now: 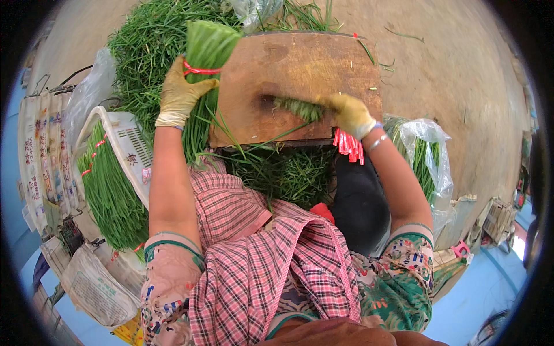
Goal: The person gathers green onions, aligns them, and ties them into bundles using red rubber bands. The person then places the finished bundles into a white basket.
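Observation:
My left hand (184,93), in a yellowed glove, grips a bundle of green garlic chives (201,78) bound with a red-and-white tie (201,70). The bundle stands tilted at the left edge of a wooden board (298,60), its evenly cut ends pointing up and away from me. My gloved right hand (349,113) is closed over the board's right side around a motion-blurred dark tool, apparently a knife (270,98). Short cut-off ends (305,110) lie against it. Below that hand, red-and-white ties (349,146) hang at the board's near edge.
A large heap of loose chives (151,56) lies beyond the board's left side. A white plastic basket (132,138) at left holds tied bundles (110,186). More chives (422,160) sit in clear plastic (433,134) at right. Loose leaves (294,177) lie beneath the board.

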Available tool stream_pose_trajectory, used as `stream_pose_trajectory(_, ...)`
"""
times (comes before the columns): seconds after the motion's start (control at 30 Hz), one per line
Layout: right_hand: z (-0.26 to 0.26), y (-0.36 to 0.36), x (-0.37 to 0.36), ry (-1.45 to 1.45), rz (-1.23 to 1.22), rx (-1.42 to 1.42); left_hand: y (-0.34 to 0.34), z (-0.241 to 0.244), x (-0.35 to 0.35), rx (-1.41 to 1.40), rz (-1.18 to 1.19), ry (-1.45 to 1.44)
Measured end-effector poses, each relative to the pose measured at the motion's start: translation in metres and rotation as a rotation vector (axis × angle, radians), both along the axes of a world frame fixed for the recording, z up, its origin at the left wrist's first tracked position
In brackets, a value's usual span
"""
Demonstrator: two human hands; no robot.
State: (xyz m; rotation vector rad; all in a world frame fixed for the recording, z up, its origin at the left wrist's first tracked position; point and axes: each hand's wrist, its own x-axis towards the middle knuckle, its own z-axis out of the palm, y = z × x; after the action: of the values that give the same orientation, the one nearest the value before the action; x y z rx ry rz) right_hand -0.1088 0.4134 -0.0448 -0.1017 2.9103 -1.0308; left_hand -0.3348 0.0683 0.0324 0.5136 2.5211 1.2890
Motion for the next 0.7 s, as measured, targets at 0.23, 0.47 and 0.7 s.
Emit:
stream_pose_trajectory(0.23,-0.009,-0.041,0.057,-0.284,0.004,-0.245,-0.037,0.035,-0.003,0.522,0.209,0.167)
stream_pose_trajectory(0.47,-0.103,-0.015,-0.002,-0.705,-0.593,-0.798,-0.076,0.069,-0.036,0.356,0.283,0.399)
stream_pose_trajectory(0.7,-0.085,-0.012,-0.042,-0.031,-0.517,0.145,-0.133,0.179,-0.036,0.164,0.055,0.373)
